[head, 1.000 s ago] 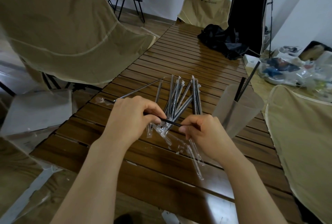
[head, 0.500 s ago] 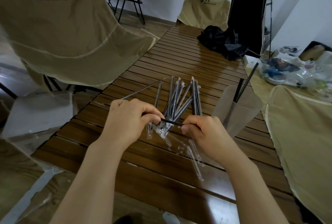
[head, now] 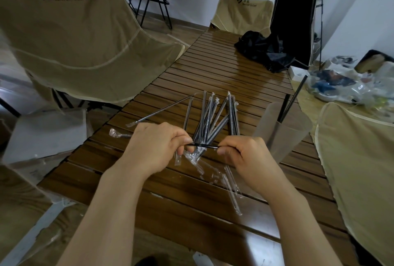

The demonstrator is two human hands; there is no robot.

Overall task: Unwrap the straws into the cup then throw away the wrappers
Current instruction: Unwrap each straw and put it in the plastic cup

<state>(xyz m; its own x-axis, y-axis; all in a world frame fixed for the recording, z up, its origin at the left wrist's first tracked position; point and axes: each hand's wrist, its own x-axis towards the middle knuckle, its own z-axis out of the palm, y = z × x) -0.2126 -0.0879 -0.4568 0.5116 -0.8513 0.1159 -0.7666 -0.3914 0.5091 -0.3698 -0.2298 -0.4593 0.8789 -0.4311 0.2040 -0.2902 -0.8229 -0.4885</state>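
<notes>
I hold one black straw level between both hands above the wooden slat table. My left hand pinches its wrapped left end, whose crumpled clear wrapper tip sticks out past the hand. My right hand pinches the bare right end. Behind them lies a pile of wrapped black straws. A frosted plastic cup stands to the right with two black straws in it. Empty clear wrappers lie on the table under my right hand.
A beige camp chair flanks the table on the left, another on the right, a third at the far end. A black bag lies on the far table. Clutter in plastic sits on the floor at right.
My hands have moved slightly apart, so a longer stretch of bare black straw shows between them. The wrapper has bunched toward my left hand.
</notes>
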